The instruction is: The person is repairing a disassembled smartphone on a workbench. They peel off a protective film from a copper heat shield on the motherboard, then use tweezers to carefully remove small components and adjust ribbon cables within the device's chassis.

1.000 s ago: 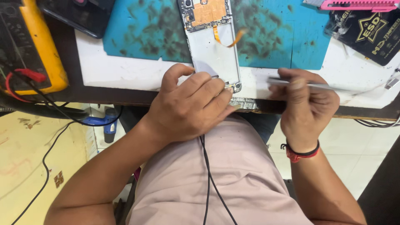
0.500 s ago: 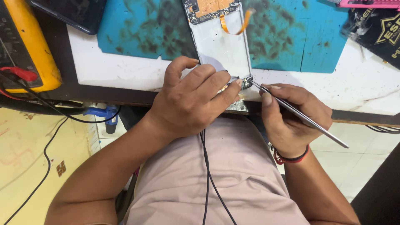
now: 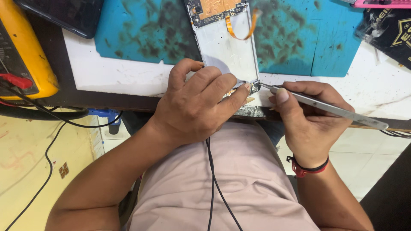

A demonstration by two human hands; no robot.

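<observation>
A white workbench fills the upper part of the view, its dark front edge running just above the person's lap. On it lies a teal work mat, stained with dark blotches. At the far left stands a yellow multimeter with a red probe plug and black leads trailing off the bench edge. A dark phone lies at the top left, partly on the mat's corner, and a black packet sits at the top right beside a pink strip.

The opened phone chassis lies lengthwise across the mat and the bench, its near end at the bench edge. Its far end shows a circuit board with an orange cover, and an orange flex ribbon curls up from it.

The left hand rests curled over the near end of the chassis, fingers pressing down on it and hiding that part. The right hand, with a red-and-black band at the wrist, is closed around metal tweezers, thumb and fingers pinching the shaft. The tweezer tips meet a small dark round part at the chassis's near right corner, just beside the left fingertips. Whether the tips grip the part or only touch it cannot be told.
</observation>
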